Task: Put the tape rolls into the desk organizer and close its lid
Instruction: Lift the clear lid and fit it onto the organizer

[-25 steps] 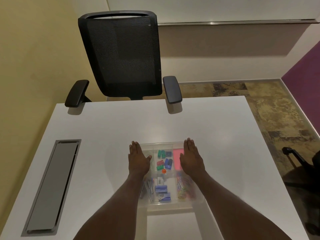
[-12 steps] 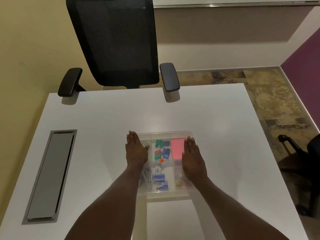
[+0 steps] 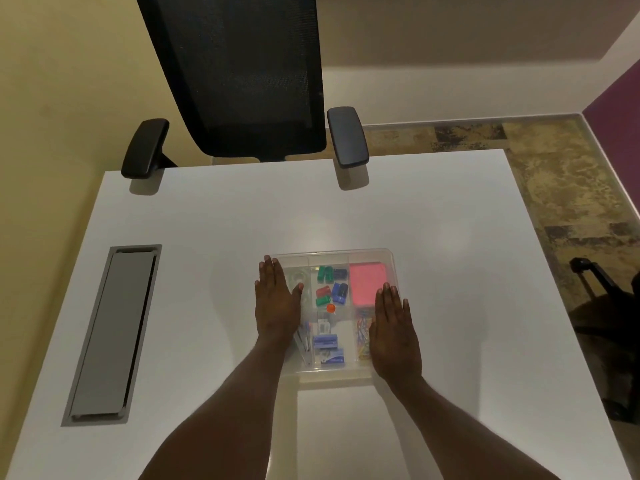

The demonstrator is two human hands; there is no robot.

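A clear plastic desk organizer (image 3: 332, 253) lies on the white desk in front of me, with its transparent lid down over the compartments. Clear tape rolls (image 3: 298, 277) show faintly in the far left compartment, partly under my fingers. My left hand (image 3: 277, 299) lies flat, fingers together, on the left side of the lid. My right hand (image 3: 393, 327) lies flat on the right side, nearer to me. Inside I see coloured clips, a pink note pad (image 3: 367, 284), blue staple boxes and paper clips.
A grey cable hatch (image 3: 112, 336) is set into the white desk (image 3: 214, 237) at the left. A black mesh office chair (image 3: 242, 74) stands at the far edge. Another dark chair base (image 3: 602, 306) sits on the floor at the right.
The view has tilted down, so the organizer sits higher in frame. My right hand has slid back toward me along the lid's right side. My left hand stays flat on the left side.
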